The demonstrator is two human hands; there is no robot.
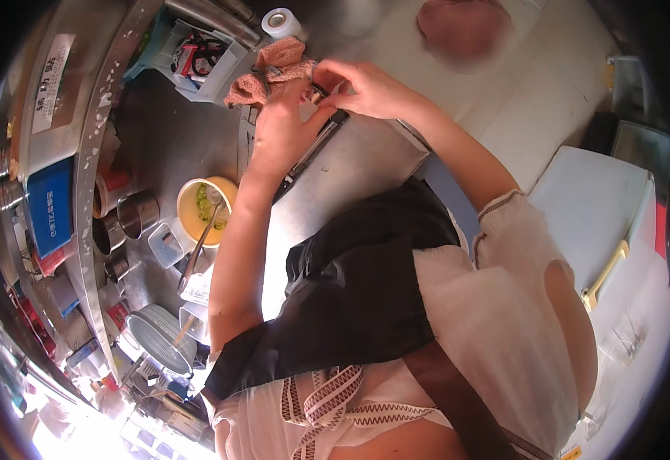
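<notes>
At the top middle, my left hand (283, 121) and my right hand (367, 88) come together, fingertips curled in and almost touching. Between them is a small dark-and-light thing, mostly hidden by the fingers; its kind cannot be made out. Right behind the hands lies a crumpled orange-pink cloth (275, 60). Under my left hand, a long dark bar (313, 150) runs along the edge of a flat metal surface (354, 153). My left forearm passes beside a yellow bowl (187, 201) holding green pieces and a spoon.
A white bin (231, 65) of dark and red items and a white roll (280, 23) stand at the back. Metal cups (137, 215), a clear tub (166, 245) and a grey strainer (159, 341) line the left counter, below a metal shelf edge (93, 153). A white lidded box (592, 203) is at right.
</notes>
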